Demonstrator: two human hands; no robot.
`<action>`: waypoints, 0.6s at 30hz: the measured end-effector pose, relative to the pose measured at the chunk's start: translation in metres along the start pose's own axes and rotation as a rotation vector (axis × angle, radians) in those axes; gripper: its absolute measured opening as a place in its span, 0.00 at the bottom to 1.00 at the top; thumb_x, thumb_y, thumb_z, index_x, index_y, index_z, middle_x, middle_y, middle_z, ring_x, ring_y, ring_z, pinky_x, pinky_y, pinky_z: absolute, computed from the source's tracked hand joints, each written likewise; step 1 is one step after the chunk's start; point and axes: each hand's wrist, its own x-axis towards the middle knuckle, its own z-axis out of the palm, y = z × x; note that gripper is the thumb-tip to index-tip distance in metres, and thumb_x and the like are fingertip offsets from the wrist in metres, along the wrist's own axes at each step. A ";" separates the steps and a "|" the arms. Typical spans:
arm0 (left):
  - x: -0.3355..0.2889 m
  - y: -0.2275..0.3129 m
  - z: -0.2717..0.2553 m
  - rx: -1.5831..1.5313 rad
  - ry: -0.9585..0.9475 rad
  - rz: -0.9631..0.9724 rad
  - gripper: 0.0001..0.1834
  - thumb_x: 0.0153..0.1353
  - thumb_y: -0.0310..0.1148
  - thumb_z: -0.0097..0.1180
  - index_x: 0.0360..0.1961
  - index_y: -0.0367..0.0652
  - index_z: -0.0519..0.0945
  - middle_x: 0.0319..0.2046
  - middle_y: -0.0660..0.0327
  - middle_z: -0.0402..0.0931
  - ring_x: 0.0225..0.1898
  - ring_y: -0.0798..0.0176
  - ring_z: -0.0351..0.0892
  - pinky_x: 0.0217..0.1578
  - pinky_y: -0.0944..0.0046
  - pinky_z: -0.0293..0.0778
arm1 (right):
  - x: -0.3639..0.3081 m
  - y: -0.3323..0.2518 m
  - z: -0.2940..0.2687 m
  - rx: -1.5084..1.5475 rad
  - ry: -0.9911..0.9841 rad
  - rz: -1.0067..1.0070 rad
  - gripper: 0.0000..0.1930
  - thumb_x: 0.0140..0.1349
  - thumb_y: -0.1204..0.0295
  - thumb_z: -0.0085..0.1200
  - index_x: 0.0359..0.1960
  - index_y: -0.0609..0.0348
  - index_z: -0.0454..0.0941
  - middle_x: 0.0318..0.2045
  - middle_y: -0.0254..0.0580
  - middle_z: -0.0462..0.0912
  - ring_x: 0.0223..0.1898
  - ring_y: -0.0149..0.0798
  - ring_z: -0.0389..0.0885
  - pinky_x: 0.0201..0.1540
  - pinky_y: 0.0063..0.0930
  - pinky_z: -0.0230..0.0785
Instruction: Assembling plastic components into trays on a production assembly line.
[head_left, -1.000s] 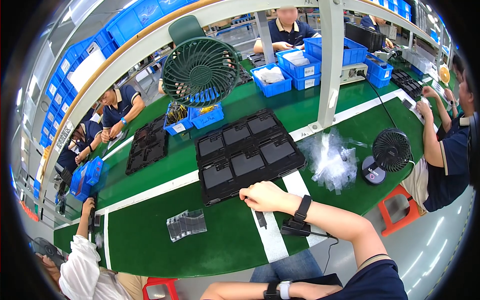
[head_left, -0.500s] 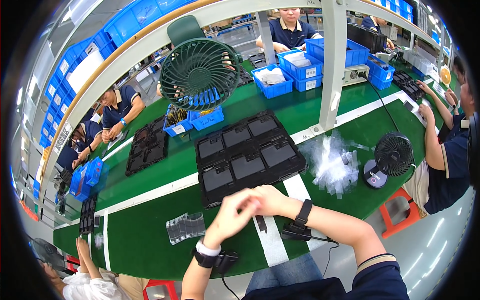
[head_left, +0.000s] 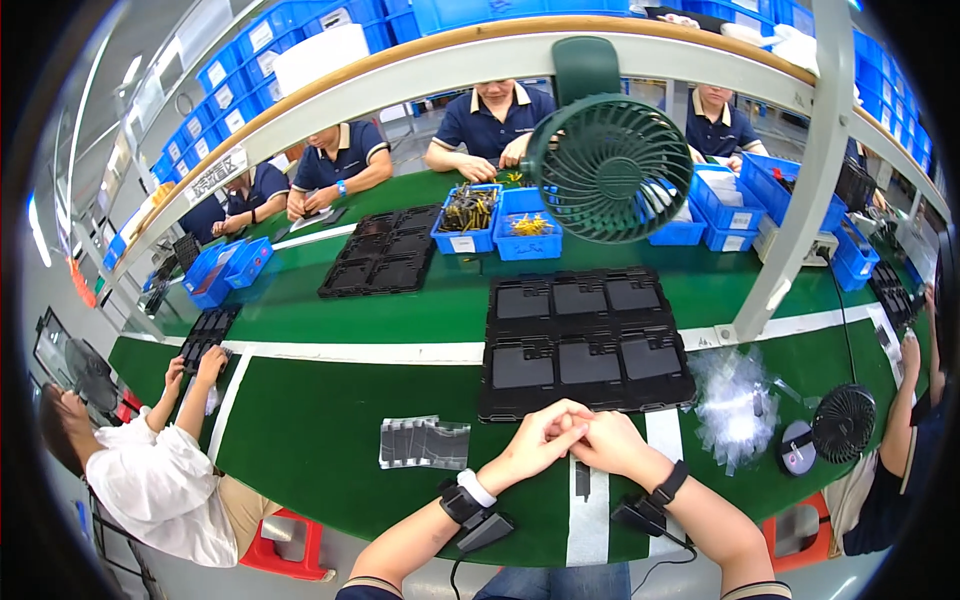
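This is looking like a factory workshop. A long green worktop (head_left: 300, 440), marked off by white strips (head_left: 370, 351), is running under the black tray (head_left: 570, 325) and out on both sides of it. Beyond the tray, workers (head_left: 335, 172) in matching navy polos (head_left: 490, 128) are sitting in a row; a white-shirted worker (head_left: 165, 480) is bending over work to its left. Blue bins (head_left: 527, 246) of small parts (head_left: 470, 208) are standing behind the tray. Above it, a fan (head_left: 615, 172) is hanging from a shelf (head_left: 420, 72) carrying stacked bins (head_left: 515, 12).
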 end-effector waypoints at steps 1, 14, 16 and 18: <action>0.000 -0.001 0.000 0.000 -0.005 -0.001 0.11 0.61 0.29 0.50 0.44 0.39 0.72 0.21 0.70 0.70 0.21 0.79 0.63 0.25 0.76 0.63 | -0.001 0.001 0.001 0.021 -0.017 0.030 0.02 0.50 0.69 0.50 0.23 0.50 0.73 0.17 0.42 0.77 0.21 0.46 0.78 0.25 0.39 0.71; 0.001 -0.003 0.000 0.009 -0.024 0.008 0.12 0.61 0.29 0.49 0.45 0.38 0.71 0.27 0.67 0.74 0.22 0.80 0.65 0.24 0.77 0.64 | -0.001 0.008 0.004 0.045 0.020 -0.010 0.04 0.49 0.69 0.51 0.20 0.50 0.77 0.17 0.43 0.77 0.21 0.46 0.77 0.25 0.39 0.70; 0.001 -0.003 0.000 0.018 -0.017 0.017 0.12 0.61 0.29 0.49 0.46 0.38 0.71 0.25 0.68 0.74 0.21 0.79 0.65 0.23 0.77 0.64 | -0.001 0.011 0.006 0.031 0.006 -0.004 0.04 0.49 0.70 0.50 0.20 0.50 0.76 0.17 0.43 0.77 0.21 0.46 0.77 0.25 0.38 0.70; 0.001 -0.003 -0.001 0.015 -0.016 0.028 0.12 0.61 0.29 0.49 0.46 0.38 0.72 0.24 0.68 0.73 0.21 0.79 0.64 0.23 0.77 0.64 | -0.001 0.011 0.006 0.017 -0.009 0.001 0.04 0.49 0.70 0.50 0.20 0.50 0.76 0.17 0.43 0.76 0.21 0.46 0.77 0.25 0.38 0.70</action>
